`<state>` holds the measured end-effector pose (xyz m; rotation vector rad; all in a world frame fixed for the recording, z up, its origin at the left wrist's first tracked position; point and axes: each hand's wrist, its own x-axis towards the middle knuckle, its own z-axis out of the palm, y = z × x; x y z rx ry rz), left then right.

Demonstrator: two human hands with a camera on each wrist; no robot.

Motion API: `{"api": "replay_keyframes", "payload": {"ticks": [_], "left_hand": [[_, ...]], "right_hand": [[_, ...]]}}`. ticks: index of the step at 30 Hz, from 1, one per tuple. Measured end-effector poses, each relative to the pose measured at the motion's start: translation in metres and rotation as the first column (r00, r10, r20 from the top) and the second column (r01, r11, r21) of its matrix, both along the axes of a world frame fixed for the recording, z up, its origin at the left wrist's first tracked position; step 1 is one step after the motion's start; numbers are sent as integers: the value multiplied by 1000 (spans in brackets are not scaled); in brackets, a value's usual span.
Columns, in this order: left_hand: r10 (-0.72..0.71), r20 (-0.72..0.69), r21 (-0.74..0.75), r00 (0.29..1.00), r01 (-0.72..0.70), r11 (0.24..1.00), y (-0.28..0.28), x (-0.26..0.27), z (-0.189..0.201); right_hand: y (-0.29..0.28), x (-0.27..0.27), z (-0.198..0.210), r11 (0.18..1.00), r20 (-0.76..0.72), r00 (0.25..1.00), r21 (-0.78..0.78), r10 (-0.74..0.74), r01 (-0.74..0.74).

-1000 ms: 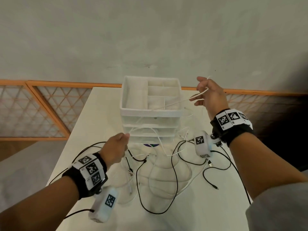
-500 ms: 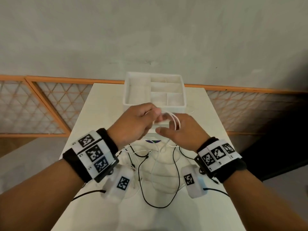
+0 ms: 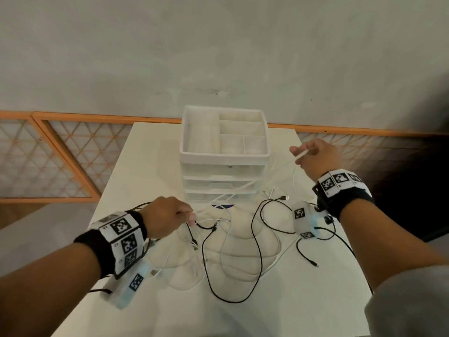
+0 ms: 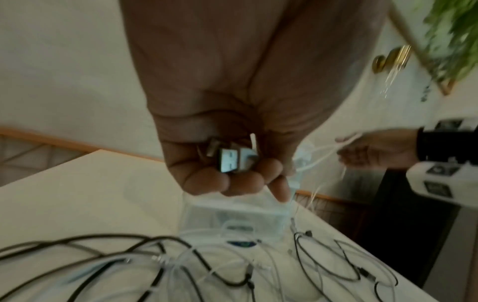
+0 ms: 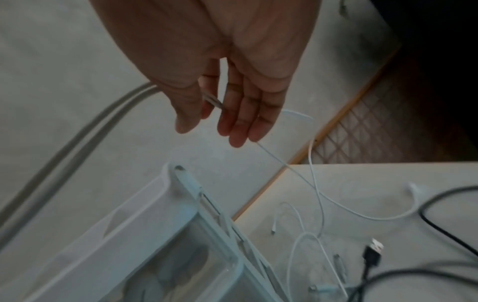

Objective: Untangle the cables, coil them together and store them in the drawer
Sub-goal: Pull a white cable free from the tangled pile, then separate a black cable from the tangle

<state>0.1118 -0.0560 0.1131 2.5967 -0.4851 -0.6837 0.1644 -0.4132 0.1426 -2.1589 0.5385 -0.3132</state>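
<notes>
A white cable runs taut between my two hands, in front of the white drawer unit. My left hand is low on the left with its fingers curled round the cable ends. The left wrist view shows USB plugs inside that fist. My right hand, raised to the right of the drawer unit, pinches the white cable between thumb and forefinger. Below the hands, black cables and more white cables lie tangled on the table.
The drawer unit stands at the back middle of the white table, its open top tray split into compartments and its drawers pushed in. A black USB plug lies right of it. An orange lattice railing runs behind the table.
Half a second ago both hands met in front of the drawer unit. They have since pulled apart, left hand down and left, right hand up and right, stretching the white cable.
</notes>
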Motion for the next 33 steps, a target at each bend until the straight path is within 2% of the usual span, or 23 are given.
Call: {"api": "replay_keyframes", "payload": {"ticks": [2, 4, 6, 9, 11, 13, 16, 18, 20, 21, 23, 24, 25, 26, 27, 28, 29, 31, 33], "left_hand": [[15, 12, 49, 1000, -15, 999, -3, 1, -13], [3, 19, 131, 1000, -6, 991, -7, -1, -21], [39, -10, 131, 999, -37, 991, -10, -2, -25], [136, -81, -68, 987, -142, 988, -13, -5, -29], [198, -167, -235, 966, -234, 943, -15, -4, -31], [237, -214, -305, 947, -296, 905, -17, -4, -32], [296, -221, -351, 929, -359, 865, -20, -3, -32], [345, -235, -383, 909, -413, 827, -22, -2, -31], [339, -224, -392, 914, -403, 827, -27, -1, -31], [315, -199, -390, 928, -370, 843, -31, -1, -30], [256, -115, -392, 960, -280, 876, -39, -1, -28], [233, -76, -386, 969, -245, 890, -43, -2, -26], [216, -56, -379, 975, -221, 899, -44, -4, -24], [200, -47, -360, 979, -203, 911, -45, -6, -23], [179, -48, -327, 983, -185, 927, -45, -9, -22], [159, -55, -287, 986, -168, 943, -44, -13, -23], [151, -58, -248, 987, -161, 955, -43, -17, -26], [228, -52, -207, 972, -234, 950, -35, -22, -36], [390, -52, -201, 919, -392, 898, -26, -23, -48]], "right_hand": [[3, 13, 6, 994, 26, 998, -99, 51, -49], [3, 24, 12, 990, 29, 994, -97, 103, -100], [1, 33, 15, 989, 30, 992, -80, 125, -122], [-5, 44, 13, 988, 174, 973, -31, 151, -148], [-11, 48, 6, 982, 221, 958, 4, 184, -190], [-18, 42, -7, 968, 47, 968, -59, 246, -243], [-23, 19, -34, 910, -297, 910, -210, 290, -358], [-11, -1, -44, 895, -364, 887, -232, 283, -380], [11, -23, -49, 877, -337, 869, -191, 363, -441], [26, -35, -53, 837, -333, 826, -158, 455, -524], [57, -57, -61, 715, -394, 682, -85, 616, -694], [69, -61, -67, 670, -463, 633, -108, 620, -735], [76, -60, -70, 669, -491, 646, -158, 584, -726], [77, -57, -75, 710, -479, 700, -200, 530, -675], [76, -55, -79, 774, -428, 780, -241, 457, -586], [73, -54, -81, 851, -330, 870, -258, 366, -456], [72, -55, -83, 908, -218, 929, -235, 299, -348], [81, -67, -88, 935, -95, 958, -212, 270, -284], [104, -92, -98, 906, -37, 950, -293, 310, -307]]}}
